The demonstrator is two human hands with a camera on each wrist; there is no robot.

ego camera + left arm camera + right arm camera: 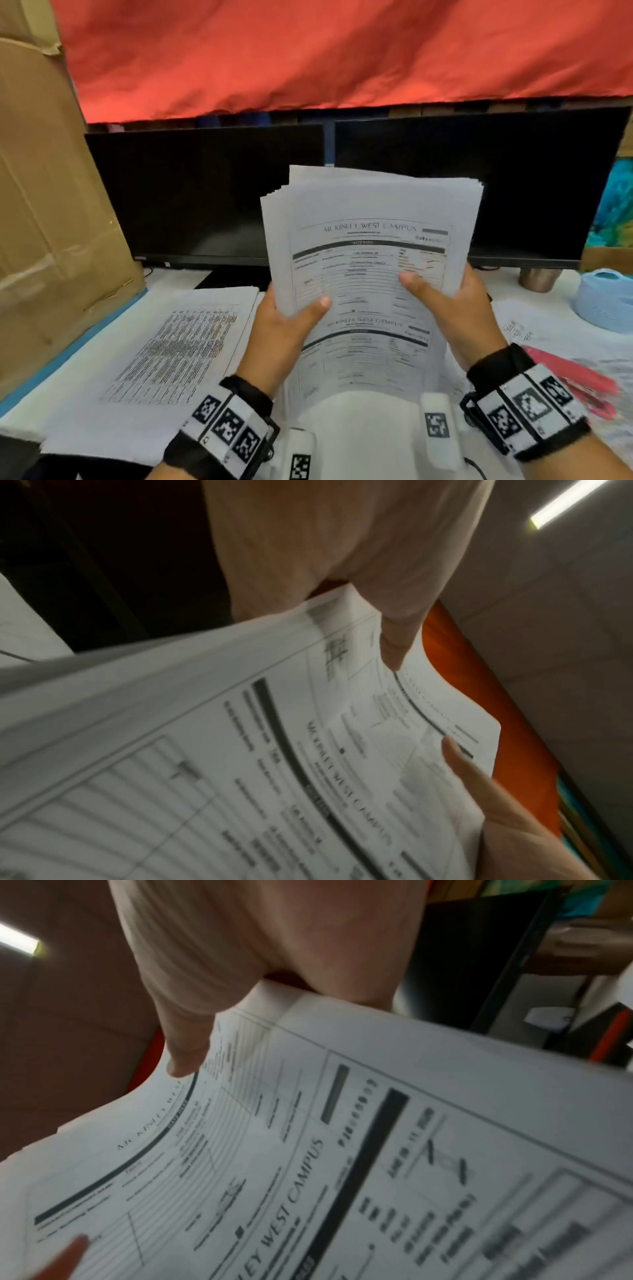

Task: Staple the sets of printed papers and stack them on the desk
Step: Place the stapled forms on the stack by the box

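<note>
Both hands, left hand (286, 318) and right hand (445, 301), pinched the fanned sheaf (373, 240) at twelve o'clock; uneven edges could probably misalign the staple.

The head view is evenly bright but bowed at its edges, while both wrist views are dim, motion-blurred on the printed papers (308, 764), beneath a glaring ceiling light (565, 504).
</note>
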